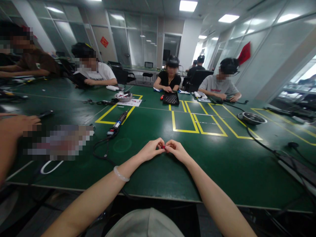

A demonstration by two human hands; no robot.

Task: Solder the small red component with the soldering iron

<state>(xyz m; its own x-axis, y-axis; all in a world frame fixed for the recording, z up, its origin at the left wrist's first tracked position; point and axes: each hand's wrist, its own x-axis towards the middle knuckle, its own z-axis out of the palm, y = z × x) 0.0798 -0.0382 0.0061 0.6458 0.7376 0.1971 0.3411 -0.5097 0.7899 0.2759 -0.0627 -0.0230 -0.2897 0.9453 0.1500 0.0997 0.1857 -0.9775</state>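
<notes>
Both hands meet over the green table (pixel 158 177), close to its front edge. Between the fingertips sits a small red piece (pixel 164 147), mostly covered, so its kind cannot be made out. My left hand (pixel 152 149), with a pale bangle (pixel 120 174) on the wrist, pinches it from the left. My right hand (pixel 176 150) closes on it from the right with thumb and curled fingers. A screwdriver-like powered tool (pixel 118 123) with a cable lies beyond my left hand.
Yellow tape outlines (pixel 186 132) mark the table. A metal bowl (pixel 123 96) stands at the back left, a round metal dish (pixel 253 118) with black cables to the right. Several people sit around; one has a black tray (pixel 171 98). Another person's hand (pixel 19 125) rests at left.
</notes>
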